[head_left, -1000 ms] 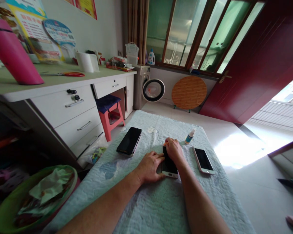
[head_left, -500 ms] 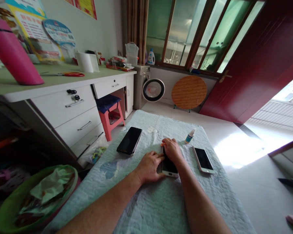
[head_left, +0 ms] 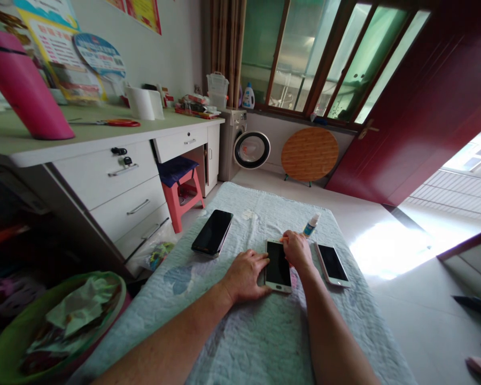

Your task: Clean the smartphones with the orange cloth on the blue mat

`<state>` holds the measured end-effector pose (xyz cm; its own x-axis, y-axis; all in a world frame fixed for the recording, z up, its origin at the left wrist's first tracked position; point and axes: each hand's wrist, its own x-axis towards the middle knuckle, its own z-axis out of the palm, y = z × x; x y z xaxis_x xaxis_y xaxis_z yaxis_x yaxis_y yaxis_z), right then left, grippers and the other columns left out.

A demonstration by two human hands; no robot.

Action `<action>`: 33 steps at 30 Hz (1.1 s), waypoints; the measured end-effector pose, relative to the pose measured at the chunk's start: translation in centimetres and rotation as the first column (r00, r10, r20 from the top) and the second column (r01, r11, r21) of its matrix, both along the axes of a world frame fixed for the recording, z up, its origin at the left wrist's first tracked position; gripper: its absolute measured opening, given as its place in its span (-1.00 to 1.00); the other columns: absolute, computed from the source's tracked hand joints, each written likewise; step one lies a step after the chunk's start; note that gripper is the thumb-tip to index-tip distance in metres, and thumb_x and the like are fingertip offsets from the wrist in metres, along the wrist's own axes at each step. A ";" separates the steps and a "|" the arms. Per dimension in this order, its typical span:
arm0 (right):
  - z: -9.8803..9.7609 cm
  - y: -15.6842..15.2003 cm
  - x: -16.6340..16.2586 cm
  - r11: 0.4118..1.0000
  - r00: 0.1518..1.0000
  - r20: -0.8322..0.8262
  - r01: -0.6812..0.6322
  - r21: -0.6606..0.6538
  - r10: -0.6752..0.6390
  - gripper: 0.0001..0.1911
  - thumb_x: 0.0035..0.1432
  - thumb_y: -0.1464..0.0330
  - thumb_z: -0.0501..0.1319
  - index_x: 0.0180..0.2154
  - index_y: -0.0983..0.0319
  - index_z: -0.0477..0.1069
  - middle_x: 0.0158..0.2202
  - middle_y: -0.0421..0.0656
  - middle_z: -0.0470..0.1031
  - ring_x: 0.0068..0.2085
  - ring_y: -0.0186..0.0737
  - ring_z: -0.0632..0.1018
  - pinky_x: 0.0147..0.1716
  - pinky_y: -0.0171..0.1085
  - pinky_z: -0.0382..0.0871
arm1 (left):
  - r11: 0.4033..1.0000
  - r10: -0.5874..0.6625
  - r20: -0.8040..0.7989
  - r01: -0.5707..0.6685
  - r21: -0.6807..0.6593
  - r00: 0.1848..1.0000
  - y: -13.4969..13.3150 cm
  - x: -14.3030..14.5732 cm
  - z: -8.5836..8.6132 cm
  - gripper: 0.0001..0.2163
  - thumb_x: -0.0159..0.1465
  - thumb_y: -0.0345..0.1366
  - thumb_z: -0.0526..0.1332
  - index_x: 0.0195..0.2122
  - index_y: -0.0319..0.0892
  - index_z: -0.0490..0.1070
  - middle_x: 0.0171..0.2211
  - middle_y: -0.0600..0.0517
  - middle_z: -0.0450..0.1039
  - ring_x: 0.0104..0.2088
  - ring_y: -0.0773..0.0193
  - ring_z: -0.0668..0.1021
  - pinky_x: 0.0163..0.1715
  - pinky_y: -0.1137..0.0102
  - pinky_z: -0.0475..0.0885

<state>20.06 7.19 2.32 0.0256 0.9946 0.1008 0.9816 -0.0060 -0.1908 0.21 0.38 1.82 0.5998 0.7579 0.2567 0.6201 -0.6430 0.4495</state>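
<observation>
A white-framed smartphone [head_left: 278,264] with a dark screen lies flat on the quilted cloth between my hands. My left hand [head_left: 246,272] rests beside it, fingers stretched out and thumb apart, their tips touching its left edge. Closed at the phone's upper right edge, my right hand [head_left: 297,250] pinches a small orange thing [head_left: 284,239], mostly hidden by the fingers. Just beyond that hand stands a small spray bottle [head_left: 311,224] with a blue label. Another white-framed phone [head_left: 332,264] lies to the right. A black phone [head_left: 213,232] lies to the left.
The light blue quilted cloth [head_left: 240,331] covers the surface under the phones. At the left stand a green basket [head_left: 122,299] with crumpled tissue and a white desk [head_left: 104,176]. A pink stool [head_left: 180,200] is by the desk; a washing machine [head_left: 230,141] stands behind.
My right hand has slid rightward across the phone to its right edge, uncovering most of the screen. My left hand stays at the left edge.
</observation>
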 end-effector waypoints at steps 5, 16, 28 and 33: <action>0.2 -0.3 -0.3 0.998 0.999 -0.006 0.054 0.015 -0.054 -0.77 0.24 0.43 0.06 -0.19 0.28 0.47 -0.26 -0.05 0.57 -0.19 -0.20 0.51 -0.22 -0.33 0.18 | 1.000 0.004 -0.003 -0.004 0.006 1.000 0.0 0.0 -0.1 -0.47 0.06 -0.03 0.33 0.02 -0.18 0.43 0.08 -0.07 0.45 0.01 -0.04 0.45 0.04 0.16 0.34; 2.3 -2.4 -1.5 0.986 0.990 0.069 0.130 -0.108 -0.123 -0.74 0.24 0.41 0.05 -0.20 0.27 0.50 -0.27 0.01 0.58 -0.22 -0.13 0.56 -0.37 -0.30 0.19 | 0.999 -0.026 -0.009 0.025 -0.034 1.000 0.3 -0.2 -0.2 -0.36 0.09 0.10 0.30 0.12 -0.15 0.36 0.15 -0.09 0.38 0.05 -0.08 0.42 0.07 0.12 0.30; 2.5 -7.1 -0.6 0.988 0.998 -0.041 0.039 -0.151 -0.046 -0.85 0.20 0.35 0.14 -0.31 0.20 0.49 -0.44 -0.11 0.53 -0.38 -0.23 0.51 -0.44 -0.32 0.08 | 0.999 -0.007 -0.030 0.006 -0.051 1.000 0.3 -0.1 -0.4 -0.36 0.05 0.05 0.33 0.10 -0.18 0.39 0.17 -0.13 0.36 0.07 -0.11 0.42 0.07 0.09 0.33; 1.5 -7.8 0.1 0.993 0.991 -0.130 0.030 -0.113 -0.045 -0.88 0.16 0.39 0.14 -0.38 0.20 0.45 -0.49 -0.17 0.51 -0.40 -0.26 0.47 -0.46 -0.34 0.04 | 0.998 -0.011 -0.031 0.009 -0.057 0.999 0.4 -0.1 -0.5 -0.35 0.05 0.01 0.33 0.12 -0.24 0.38 0.18 -0.16 0.34 0.09 -0.10 0.41 0.10 0.10 0.31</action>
